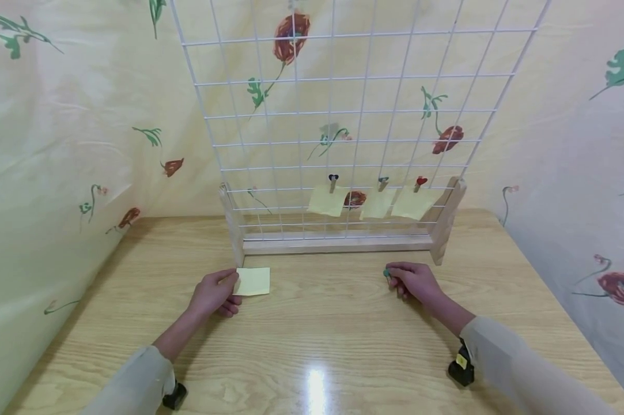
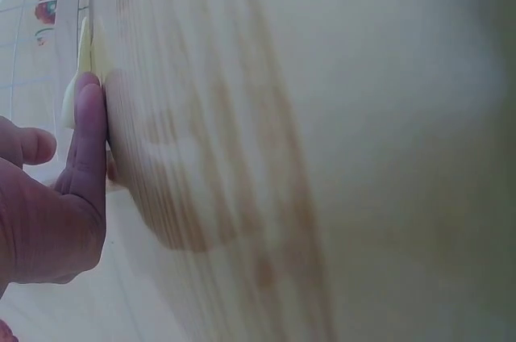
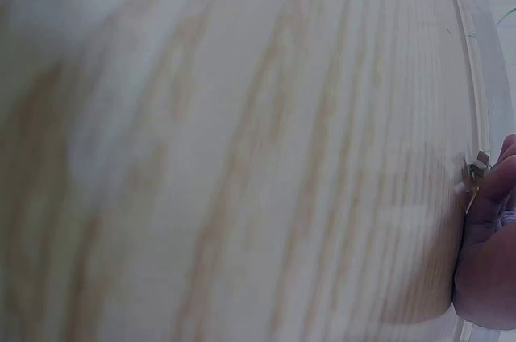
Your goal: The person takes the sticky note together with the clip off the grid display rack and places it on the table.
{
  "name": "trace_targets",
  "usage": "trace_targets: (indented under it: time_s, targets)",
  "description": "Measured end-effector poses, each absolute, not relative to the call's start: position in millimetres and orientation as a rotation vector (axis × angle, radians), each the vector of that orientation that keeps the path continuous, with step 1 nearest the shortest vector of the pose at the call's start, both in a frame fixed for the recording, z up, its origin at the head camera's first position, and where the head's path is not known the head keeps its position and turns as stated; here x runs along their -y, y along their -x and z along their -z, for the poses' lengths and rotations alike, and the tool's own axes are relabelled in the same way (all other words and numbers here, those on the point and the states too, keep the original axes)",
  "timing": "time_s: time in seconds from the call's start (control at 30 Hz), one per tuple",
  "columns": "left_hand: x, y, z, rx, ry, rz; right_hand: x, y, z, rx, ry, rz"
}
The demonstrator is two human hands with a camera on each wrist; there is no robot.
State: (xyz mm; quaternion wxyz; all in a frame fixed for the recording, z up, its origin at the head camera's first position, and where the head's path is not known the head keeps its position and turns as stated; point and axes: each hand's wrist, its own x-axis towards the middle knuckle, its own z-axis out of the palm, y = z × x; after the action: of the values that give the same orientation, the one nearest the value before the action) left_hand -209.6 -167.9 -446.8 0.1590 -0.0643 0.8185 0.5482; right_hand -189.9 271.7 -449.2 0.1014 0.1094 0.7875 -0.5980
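My left hand [image 1: 215, 294] holds a pale yellow paper note [image 1: 253, 281] by its left edge, low over the table in front of the rack's left foot. In the left wrist view the note [image 2: 84, 47] shows edge-on at the fingertips. On the other side, my right hand [image 1: 415, 282] pinches a small wooden clothespin with a green top [image 1: 386, 273]. Its tip [image 3: 479, 166] pokes out past the fingers in the right wrist view; the rest is hidden by them. A gap of bare table separates the two hands.
Behind the hands stands a white wire grid [image 1: 343, 109] in a wooden base [image 1: 337, 246]. Three yellow notes [image 1: 326, 200] hang low on its right half, each from a heart-topped clothespin [image 1: 419, 183]. Flower-printed cloth [image 1: 57, 144] walls the wooden table [image 1: 301, 340] at back and sides.
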Motion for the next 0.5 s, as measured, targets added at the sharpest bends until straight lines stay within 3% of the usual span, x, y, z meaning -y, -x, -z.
trace_targets:
  time_s: [0.5]
  targets:
    - [174.3, 207.4, 442.5, -2.355, 0.152, -1.559, -277.3, 190.8, 446.7, -2.236, -0.285, 1.815]
